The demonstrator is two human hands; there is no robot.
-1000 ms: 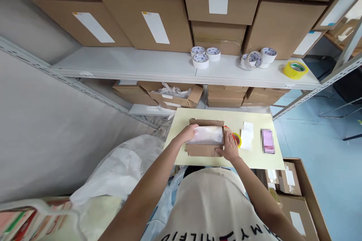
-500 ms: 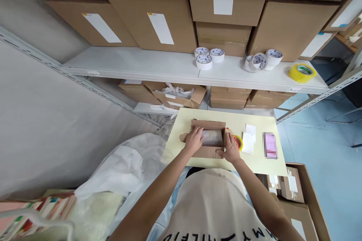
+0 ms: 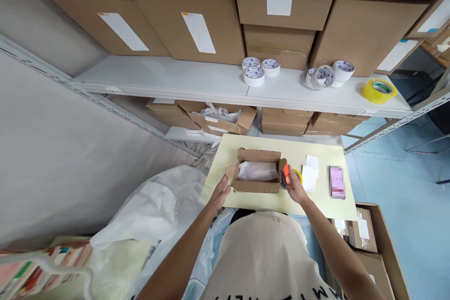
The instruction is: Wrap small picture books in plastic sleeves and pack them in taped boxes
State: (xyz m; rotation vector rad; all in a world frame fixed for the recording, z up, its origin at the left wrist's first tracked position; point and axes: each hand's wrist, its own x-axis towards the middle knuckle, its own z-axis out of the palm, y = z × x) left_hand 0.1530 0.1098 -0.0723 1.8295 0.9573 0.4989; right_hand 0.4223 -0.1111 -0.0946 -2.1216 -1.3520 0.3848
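Note:
On the pale yellow table stands an opened cardboard box [image 3: 258, 188], and a white wrapped bundle [image 3: 258, 171] lies inside it. My right hand [image 3: 296, 191] is wrapped around a tape dispenser [image 3: 287, 174] with orange and blue parts and a yellow-rimmed roll, just beside the box's right end. At the left front corner of the box, my left hand [image 3: 221, 192] has its fingers stretched out near the small left flap [image 3: 229, 172]; whether it touches the cardboard I cannot tell.
White paper slips [image 3: 309, 177] and a pinkish-purple blurred item [image 3: 337, 182] lie right on the table [image 3: 326, 206]. Behind rises a shelf [image 3: 197, 79] with tape rolls [image 3: 254, 76], a yellow roll [image 3: 378, 91] and large cartons [image 3: 197, 18]. Left hangs white plastic sheeting [image 3: 151, 206].
My right hand has left the box's right end and taken hold of the tape dispenser. My left hand has moved out of the box, left and toward me. The long flaps now stand more upright.

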